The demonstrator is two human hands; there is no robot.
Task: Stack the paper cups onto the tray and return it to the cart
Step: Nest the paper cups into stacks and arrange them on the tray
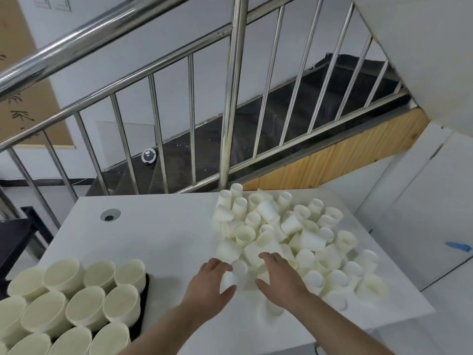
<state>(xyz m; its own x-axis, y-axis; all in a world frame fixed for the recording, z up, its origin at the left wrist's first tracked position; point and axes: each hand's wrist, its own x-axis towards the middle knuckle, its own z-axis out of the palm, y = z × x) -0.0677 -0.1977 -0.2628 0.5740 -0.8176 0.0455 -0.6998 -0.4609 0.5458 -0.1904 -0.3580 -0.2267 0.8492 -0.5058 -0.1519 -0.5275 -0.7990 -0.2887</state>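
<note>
A heap of white paper cups (289, 239), upright, tipped and inverted, covers the right half of the white bench (158, 231). At the heap's near edge the left hand (210, 280) grasps one cup (231, 278), fingers and thumb curled round its wall. The right hand (279, 275) lies on neighbouring cups, fingers extended; whether it grips any cannot be told. At the bench's near-left corner, upright stacked cups (76, 303) crowd a dark tray (144, 298), well apart from the heap. A steel stair railing (230, 98) rises behind the bench.
</note>
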